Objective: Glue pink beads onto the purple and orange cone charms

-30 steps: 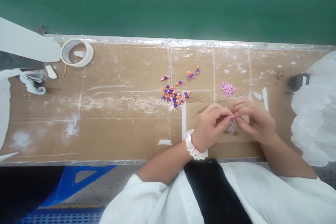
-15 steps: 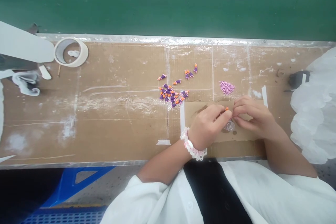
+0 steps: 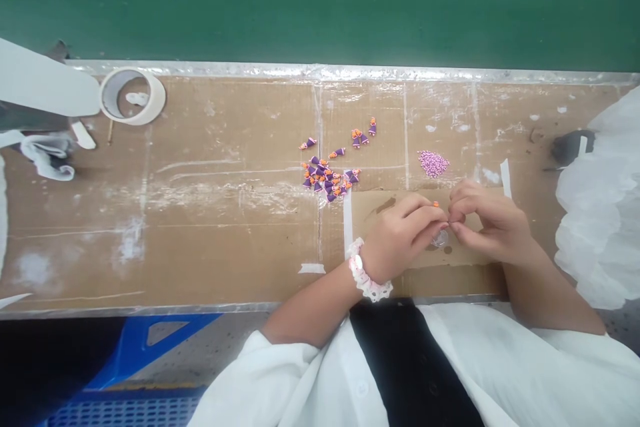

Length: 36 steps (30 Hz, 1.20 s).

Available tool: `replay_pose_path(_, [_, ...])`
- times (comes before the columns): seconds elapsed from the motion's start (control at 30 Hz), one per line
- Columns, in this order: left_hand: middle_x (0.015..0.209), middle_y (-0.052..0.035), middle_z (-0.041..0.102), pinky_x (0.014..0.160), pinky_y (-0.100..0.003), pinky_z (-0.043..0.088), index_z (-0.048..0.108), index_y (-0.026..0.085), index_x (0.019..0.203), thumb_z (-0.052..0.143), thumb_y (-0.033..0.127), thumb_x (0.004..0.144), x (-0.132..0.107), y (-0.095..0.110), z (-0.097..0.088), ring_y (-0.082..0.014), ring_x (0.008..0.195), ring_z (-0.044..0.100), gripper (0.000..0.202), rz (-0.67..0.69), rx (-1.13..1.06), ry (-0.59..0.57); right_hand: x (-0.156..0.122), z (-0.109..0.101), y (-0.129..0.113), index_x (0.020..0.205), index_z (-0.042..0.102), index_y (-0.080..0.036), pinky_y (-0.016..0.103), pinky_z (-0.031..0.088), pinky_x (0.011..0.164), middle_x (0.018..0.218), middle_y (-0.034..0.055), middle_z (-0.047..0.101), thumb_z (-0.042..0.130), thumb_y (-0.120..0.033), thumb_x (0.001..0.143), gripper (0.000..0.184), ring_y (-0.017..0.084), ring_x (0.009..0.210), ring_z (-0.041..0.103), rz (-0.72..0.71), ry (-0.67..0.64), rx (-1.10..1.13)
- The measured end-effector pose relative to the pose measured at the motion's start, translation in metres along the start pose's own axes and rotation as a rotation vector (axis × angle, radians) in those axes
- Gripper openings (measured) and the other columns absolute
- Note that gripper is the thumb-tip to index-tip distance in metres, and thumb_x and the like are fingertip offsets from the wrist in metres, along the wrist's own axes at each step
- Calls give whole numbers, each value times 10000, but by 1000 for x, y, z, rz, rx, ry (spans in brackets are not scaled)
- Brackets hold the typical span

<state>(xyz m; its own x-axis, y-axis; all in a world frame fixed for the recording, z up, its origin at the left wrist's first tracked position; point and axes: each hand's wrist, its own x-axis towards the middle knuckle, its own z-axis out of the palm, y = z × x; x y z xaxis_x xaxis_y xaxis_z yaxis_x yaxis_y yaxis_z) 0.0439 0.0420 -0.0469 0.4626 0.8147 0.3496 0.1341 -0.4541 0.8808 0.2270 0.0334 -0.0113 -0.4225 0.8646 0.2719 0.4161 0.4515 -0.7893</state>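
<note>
In the head view, on the near side of the beads [image 3: 433, 164], the left hand [image 3: 405, 238] and right hand [image 3: 493, 223] come together at the fingertips, their grip unclear to me. An orange bit [image 3: 436, 204] peeps past the left hand. Dolls [image 3: 329, 178] lie left of the beads.

Purple, orange and pink figures [image 3: 329, 185], pink beads [image 3: 433, 164], brown cardboard [image 3: 225, 257], green surface [image 3: 320, 7], pink-and-white wristband [image 3: 358, 265]
</note>
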Motion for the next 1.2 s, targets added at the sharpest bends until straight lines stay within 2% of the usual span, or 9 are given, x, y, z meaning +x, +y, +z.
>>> replay_pose_path(0.37, [859, -41, 609, 721, -222, 502, 590, 175, 874, 523, 167, 884, 1, 1, 0, -113, 791, 603, 68, 52, 5, 30, -1, 6, 2, 772, 529, -230, 338, 435, 594, 648, -7, 529, 577, -93, 803, 148, 154, 631, 504, 9, 64, 28])
replay_pose_path(0.5, [843, -41, 613, 716, -218, 497, 615, 172, 861, 548, 178, 873, -1, 0, 2, -114, 792, 607, 68, 28, -50, 55, -2, 6, 2, 781, 524, -226, 337, 426, 596, 645, -11, 508, 571, -69, 793, 164, 147, 621, 484, -5, 75, 50])
replay_pose_path(0.63, [871, -55, 628, 701, -228, 493, 654, 176, 932, 569, 251, 874, 2, 2, 0, -114, 772, 599, 128, -115, -203, 80, -5, -4, -1, 809, 509, -223, 331, 408, 603, 651, -10, 502, 562, -61, 803, 171, 148, 633, 480, -17, 19, 23])
replay_pose_path(0.73, [834, -50, 625, 672, -233, 481, 658, 169, 877, 571, 295, 873, 5, 3, -3, -113, 742, 579, 153, -309, -357, 102, -6, -10, -7, 815, 484, -216, 344, 394, 663, 666, -9, 495, 524, -74, 842, 150, 143, 647, 462, -37, -167, -201])
replay_pose_path(0.87, [669, 20, 534, 543, -188, 438, 599, 163, 854, 612, 318, 840, 9, 2, -5, -57, 557, 498, 156, -565, -727, 100, -8, -8, -12, 782, 442, -200, 323, 353, 680, 662, -17, 442, 465, -76, 877, 157, 133, 642, 400, -93, -361, -451])
replay_pose_path(0.97, [688, 50, 495, 509, -174, 418, 572, 185, 891, 661, 299, 798, 10, 0, -4, -28, 509, 464, 172, -653, -895, 142, -10, -3, -12, 730, 398, -196, 298, 315, 645, 640, -25, 397, 446, -76, 877, 196, 129, 628, 359, -117, -410, -492])
replay_pose_path(1.1, [826, 41, 500, 490, -179, 412, 550, 240, 1101, 726, 275, 738, 12, -1, -5, -14, 516, 457, 405, -728, -973, 206, -11, 1, -13, 705, 390, -194, 290, 288, 624, 634, -21, 395, 425, -77, 870, 205, 131, 612, 340, -116, -432, -528])
replay_pose_path(1.2, [790, 34, 519, 510, -192, 410, 600, 189, 1015, 731, 287, 734, 12, -2, -5, -20, 520, 464, 325, -769, -999, 175, -11, 2, -14, 705, 398, -191, 293, 279, 621, 639, -15, 406, 422, -81, 871, 200, 134, 611, 345, -118, -436, -557])
